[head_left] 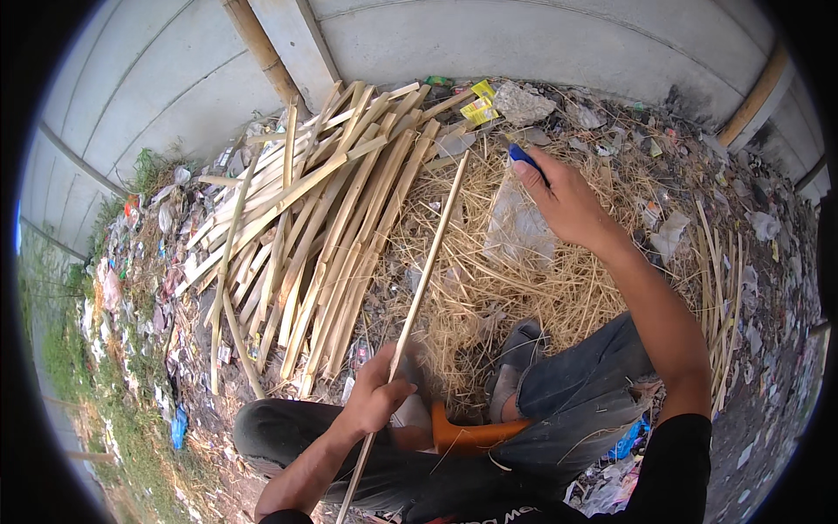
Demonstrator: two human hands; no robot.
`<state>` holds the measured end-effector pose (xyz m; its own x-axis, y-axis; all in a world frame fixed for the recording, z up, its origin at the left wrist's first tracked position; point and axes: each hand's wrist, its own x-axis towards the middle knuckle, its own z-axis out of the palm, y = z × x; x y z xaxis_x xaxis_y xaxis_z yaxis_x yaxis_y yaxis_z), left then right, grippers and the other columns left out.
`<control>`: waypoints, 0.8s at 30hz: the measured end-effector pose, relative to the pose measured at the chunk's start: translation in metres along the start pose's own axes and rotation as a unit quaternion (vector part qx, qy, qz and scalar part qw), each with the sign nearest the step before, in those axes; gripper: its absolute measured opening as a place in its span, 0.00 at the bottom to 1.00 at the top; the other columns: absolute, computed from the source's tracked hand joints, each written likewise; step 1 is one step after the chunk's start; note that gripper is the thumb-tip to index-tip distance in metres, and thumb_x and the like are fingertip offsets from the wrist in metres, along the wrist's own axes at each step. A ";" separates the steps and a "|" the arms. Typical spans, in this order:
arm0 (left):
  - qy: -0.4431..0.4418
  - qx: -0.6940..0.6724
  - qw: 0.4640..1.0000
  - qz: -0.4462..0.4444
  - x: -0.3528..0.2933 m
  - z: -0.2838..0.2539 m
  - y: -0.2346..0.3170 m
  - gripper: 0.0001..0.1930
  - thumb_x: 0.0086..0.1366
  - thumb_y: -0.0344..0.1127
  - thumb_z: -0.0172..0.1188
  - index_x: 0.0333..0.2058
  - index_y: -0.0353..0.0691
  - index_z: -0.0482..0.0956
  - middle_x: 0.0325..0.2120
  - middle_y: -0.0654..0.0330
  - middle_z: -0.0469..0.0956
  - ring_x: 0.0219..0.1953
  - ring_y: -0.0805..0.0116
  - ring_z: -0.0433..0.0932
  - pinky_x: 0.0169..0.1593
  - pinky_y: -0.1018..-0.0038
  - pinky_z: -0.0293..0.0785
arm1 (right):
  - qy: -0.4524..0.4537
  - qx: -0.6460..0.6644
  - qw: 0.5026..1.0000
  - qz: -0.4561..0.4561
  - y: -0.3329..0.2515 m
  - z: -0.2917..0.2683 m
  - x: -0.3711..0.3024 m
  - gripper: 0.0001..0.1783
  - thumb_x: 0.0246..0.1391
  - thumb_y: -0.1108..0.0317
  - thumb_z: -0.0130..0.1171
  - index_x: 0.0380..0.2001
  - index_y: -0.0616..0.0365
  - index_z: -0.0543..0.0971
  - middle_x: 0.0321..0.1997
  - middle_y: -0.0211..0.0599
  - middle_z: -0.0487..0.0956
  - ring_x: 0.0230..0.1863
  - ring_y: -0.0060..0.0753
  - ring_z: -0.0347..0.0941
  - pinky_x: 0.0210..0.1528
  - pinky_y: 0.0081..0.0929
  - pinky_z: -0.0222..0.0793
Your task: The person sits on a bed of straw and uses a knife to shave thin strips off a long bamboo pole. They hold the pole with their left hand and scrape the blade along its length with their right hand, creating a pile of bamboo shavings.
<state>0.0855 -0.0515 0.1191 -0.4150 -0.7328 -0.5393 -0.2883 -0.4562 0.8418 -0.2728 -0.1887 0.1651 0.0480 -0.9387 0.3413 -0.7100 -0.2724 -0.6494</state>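
Note:
My left hand is closed around a long, thin bamboo strip, which slants up and away from my lap with its far end free. My right hand grips a blue-handled knife beyond and to the right of the strip's far end. The knife's blade is small and hard to make out against the litter. Between the two hands, curly bamboo shavings cover the ground. A large pile of split bamboo slats lies to the left of the strip.
A pale panel wall with bamboo poles stands behind. Several thin strips lie at the right. An orange plastic piece sits between my legs. A grey stone, yellow wrappers and scattered litter surround the work spot.

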 end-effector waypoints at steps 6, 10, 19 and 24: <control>0.009 0.031 0.999 0.034 0.000 0.004 -0.001 0.34 0.54 0.27 0.58 0.63 0.36 0.69 0.49 0.54 0.77 0.53 0.63 0.74 0.58 0.68 0.69 | -0.071 0.012 0.997 0.018 -0.014 0.014 -0.011 0.25 0.74 0.52 0.47 0.37 0.65 0.79 0.21 0.44 0.74 0.22 0.42 0.71 0.31 0.41 0.66; 0.025 0.063 0.996 0.057 0.001 0.008 -0.010 0.33 0.54 0.28 0.58 0.63 0.36 0.70 0.49 0.51 0.77 0.53 0.58 0.75 0.59 0.65 0.69 | -0.115 -0.042 0.992 0.036 -0.013 0.015 0.000 0.28 0.73 0.51 0.49 0.27 0.66 0.78 0.17 0.46 0.73 0.19 0.46 0.70 0.27 0.44 0.64; 0.056 0.179 0.970 0.155 0.000 0.015 -0.009 0.30 0.54 0.24 0.56 0.58 0.36 0.73 0.25 0.68 0.72 0.29 0.75 0.70 0.36 0.74 0.68 | -0.104 -0.103 0.987 0.062 0.011 0.019 0.021 0.40 0.72 0.43 0.45 0.15 0.66 0.74 0.10 0.48 0.68 0.15 0.50 0.68 0.26 0.50 0.64; 0.072 0.094 0.982 0.146 0.008 0.006 -0.018 0.29 0.53 0.25 0.57 0.57 0.35 0.74 0.39 0.61 0.77 0.36 0.73 0.72 0.42 0.74 0.71 | -0.198 -0.045 0.979 0.022 -0.031 0.051 -0.013 0.42 0.73 0.41 0.43 0.13 0.66 0.72 0.09 0.49 0.67 0.15 0.49 0.69 0.25 0.48 0.66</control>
<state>0.0823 -0.0465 0.0996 -0.3804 -0.8889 -0.2553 -0.3351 -0.1248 0.9339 -0.2154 -0.1789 0.1462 0.2714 -0.9624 0.0128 -0.7762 -0.2268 -0.5883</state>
